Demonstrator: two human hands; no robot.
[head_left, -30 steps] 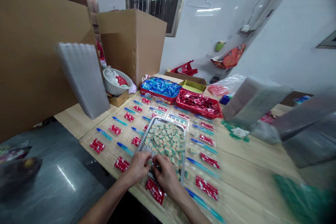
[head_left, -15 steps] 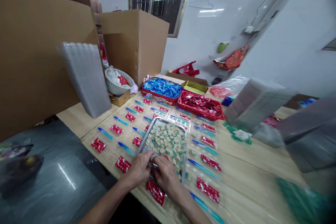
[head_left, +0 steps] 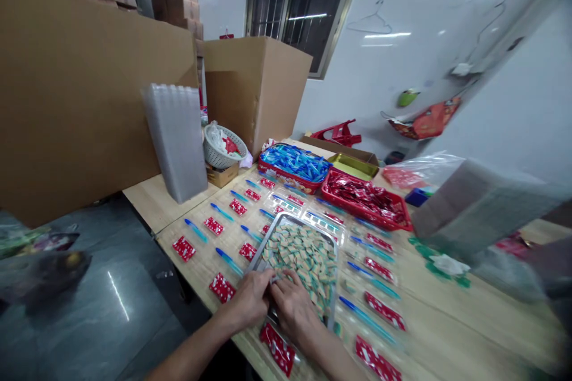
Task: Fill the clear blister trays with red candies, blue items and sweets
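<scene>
left hand [head_left: 253,300] and right hand [head_left: 292,305] pinched over metal tray [head_left: 259,257], can't tell what's held
two-tone blocks [head_left: 304,253] look light, softish; pinch the edges

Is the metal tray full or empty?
Fairly full: small tan pieces cover most of the tray. Left hand and right hand partly hide its near end.

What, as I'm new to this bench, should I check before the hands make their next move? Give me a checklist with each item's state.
1. Hands at the metal tray: ok; left hand and right hand are close together at its near end.
2. Item between the fingers: cannot tell; the hands hide it.
3. Supply of small pieces: ok; many lie in the tray.
4. Supply of blue pens: ok; heaped in the red-sided tin.
5. Supply of red packets: ok; heaped in the red basket.
</scene>
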